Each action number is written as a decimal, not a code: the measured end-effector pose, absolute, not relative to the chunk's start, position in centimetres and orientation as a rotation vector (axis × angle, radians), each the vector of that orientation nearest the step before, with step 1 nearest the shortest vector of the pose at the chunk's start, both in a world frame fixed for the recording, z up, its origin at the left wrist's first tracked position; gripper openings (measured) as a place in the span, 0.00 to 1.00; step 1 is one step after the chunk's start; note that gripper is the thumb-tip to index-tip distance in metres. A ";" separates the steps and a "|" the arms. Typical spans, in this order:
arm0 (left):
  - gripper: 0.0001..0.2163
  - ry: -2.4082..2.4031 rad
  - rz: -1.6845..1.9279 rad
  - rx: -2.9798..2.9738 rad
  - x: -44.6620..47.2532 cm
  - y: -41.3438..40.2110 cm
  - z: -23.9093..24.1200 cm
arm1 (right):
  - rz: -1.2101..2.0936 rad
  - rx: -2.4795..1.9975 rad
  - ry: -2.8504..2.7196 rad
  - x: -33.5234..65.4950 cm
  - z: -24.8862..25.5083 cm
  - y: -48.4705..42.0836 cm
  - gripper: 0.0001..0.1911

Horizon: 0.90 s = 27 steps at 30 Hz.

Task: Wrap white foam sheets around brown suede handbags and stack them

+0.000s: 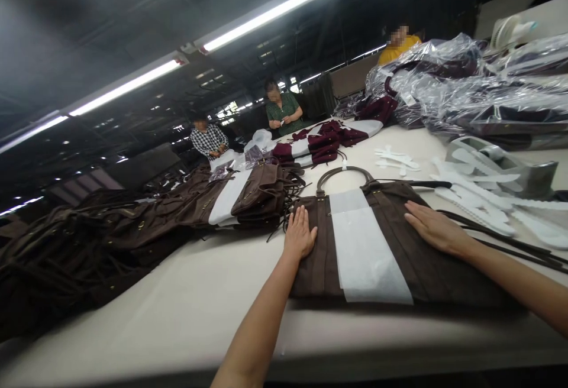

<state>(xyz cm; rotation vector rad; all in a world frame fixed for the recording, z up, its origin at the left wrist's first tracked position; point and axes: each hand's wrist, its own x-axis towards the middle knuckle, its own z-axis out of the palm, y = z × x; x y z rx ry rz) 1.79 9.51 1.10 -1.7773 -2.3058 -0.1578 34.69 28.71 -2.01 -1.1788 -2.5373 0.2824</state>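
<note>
A dark brown bag (319, 258) lies flat on the pale table (186, 305) in front of me, a white paper band (368, 252) running down its middle and a curved handle (344, 172) at its far end. My left hand (299, 234) rests flat on the bag's left side, fingers stretched out. On the bag's right side my right hand (432, 228) lies flat too, fingers together and extended. Neither hand holds anything.
A stack of brown bags (261, 196) and a long heap of others (89, 246) lie to the left. Maroon bags (326, 139) sit further back. White paper strips (479, 199) and plastic-wrapped bags (465, 89) fill the right. Three people are at the far end.
</note>
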 end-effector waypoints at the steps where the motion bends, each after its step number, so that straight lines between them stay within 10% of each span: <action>1: 0.32 -2.377 -0.180 -1.729 1.4 9.5 0.7 | 0.265 -1.179 -2.534 34.8 -2.2 28.7 0.35; 13: 0.38 -2.706 -0.325 -1.600 -1.0 10.3 -0.5 | 0.606 -1.299 -2.651 34.6 3.3 28.0 0.32; 27: 0.31 -2.309 -0.206 -1.850 -0.5 10.7 -0.7 | 0.253 -1.248 -2.702 32.5 4.9 28.2 0.40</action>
